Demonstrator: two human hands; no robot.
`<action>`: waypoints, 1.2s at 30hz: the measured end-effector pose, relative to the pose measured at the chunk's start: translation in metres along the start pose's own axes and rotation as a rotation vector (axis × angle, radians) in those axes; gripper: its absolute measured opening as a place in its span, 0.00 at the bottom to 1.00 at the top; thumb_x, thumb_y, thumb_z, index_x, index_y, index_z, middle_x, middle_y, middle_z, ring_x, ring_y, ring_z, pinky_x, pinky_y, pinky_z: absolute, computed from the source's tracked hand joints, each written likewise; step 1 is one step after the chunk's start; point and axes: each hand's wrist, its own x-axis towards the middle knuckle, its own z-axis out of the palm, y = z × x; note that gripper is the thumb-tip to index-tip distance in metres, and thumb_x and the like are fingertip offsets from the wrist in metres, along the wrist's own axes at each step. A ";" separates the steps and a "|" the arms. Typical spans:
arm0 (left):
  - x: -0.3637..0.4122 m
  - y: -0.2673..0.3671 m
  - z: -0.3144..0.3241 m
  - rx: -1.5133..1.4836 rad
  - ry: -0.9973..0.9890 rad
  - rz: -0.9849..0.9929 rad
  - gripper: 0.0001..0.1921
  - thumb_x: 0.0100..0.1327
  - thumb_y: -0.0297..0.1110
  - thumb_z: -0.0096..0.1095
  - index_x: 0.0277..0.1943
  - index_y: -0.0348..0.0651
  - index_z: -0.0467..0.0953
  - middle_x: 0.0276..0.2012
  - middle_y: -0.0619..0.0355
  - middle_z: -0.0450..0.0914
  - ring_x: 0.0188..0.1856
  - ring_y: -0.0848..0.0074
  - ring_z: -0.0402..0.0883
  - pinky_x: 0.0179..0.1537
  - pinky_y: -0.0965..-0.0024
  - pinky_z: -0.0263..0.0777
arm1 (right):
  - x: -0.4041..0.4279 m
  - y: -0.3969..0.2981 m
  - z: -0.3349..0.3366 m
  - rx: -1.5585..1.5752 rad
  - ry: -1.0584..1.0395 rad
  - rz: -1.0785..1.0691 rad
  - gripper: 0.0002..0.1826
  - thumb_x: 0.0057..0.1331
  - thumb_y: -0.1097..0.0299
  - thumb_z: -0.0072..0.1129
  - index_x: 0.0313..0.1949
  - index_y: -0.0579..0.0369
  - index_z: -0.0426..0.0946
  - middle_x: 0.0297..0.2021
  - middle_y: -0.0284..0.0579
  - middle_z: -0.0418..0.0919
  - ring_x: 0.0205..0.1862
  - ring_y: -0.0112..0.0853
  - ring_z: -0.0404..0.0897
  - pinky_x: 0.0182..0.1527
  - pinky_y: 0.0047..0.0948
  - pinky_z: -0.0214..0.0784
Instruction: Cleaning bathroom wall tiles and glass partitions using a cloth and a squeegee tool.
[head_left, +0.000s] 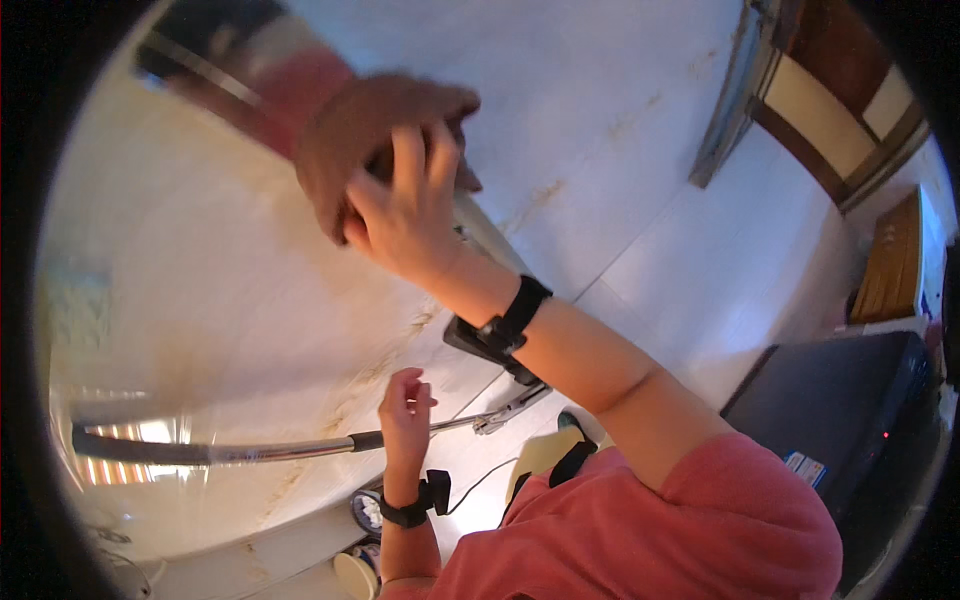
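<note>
My right hand (412, 202) is spread over a bunched brown cloth (352, 135), its fingers pressing into the folds. The cloth lies against a pale, glossy, brown-stained surface (247, 285). Motion blurs the cloth's edges. Lower down, my left hand (406, 405) is raised with loosely bent fingers and nothing seen in it. A metal pole (300, 450) with dark sleeves and a jointed end passes behind that hand; I see no grip on it. Both wrists wear black straps with small devices.
A dark box-like appliance (832, 397) with a red light stands at the right. Behind it is an orange-brown slatted object (889, 262). A brown and cream panel (817, 112) is at the upper right. A round container (367, 510) with white pieces sits low, beside a thin cable (480, 480).
</note>
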 end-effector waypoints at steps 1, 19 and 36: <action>0.001 -0.001 0.001 0.010 0.056 -0.021 0.09 0.59 0.22 0.53 0.43 0.36 0.69 0.25 0.56 0.73 0.24 0.77 0.77 0.25 0.77 0.72 | -0.032 0.009 0.001 0.003 -0.016 0.022 0.21 0.36 0.63 0.67 0.34 0.42 0.72 0.50 0.56 0.57 0.50 0.55 0.54 0.45 0.56 0.53; 0.162 0.048 0.051 0.357 0.588 1.371 0.23 0.57 0.36 0.60 0.52 0.39 0.60 0.58 0.45 0.53 0.62 0.57 0.54 0.59 0.53 0.51 | -0.331 0.109 -0.014 0.042 -0.038 0.410 0.25 0.33 0.63 0.68 0.35 0.42 0.69 0.46 0.52 0.60 0.49 0.51 0.55 0.48 0.51 0.57; 0.172 -0.010 0.104 0.707 0.624 1.302 0.20 0.59 0.37 0.53 0.51 0.37 0.61 0.58 0.43 0.54 0.55 0.65 0.60 0.49 0.63 0.63 | -0.258 0.072 -0.005 0.330 -0.091 0.606 0.13 0.47 0.53 0.56 0.31 0.40 0.70 0.34 0.43 0.69 0.43 0.42 0.66 0.46 0.50 0.56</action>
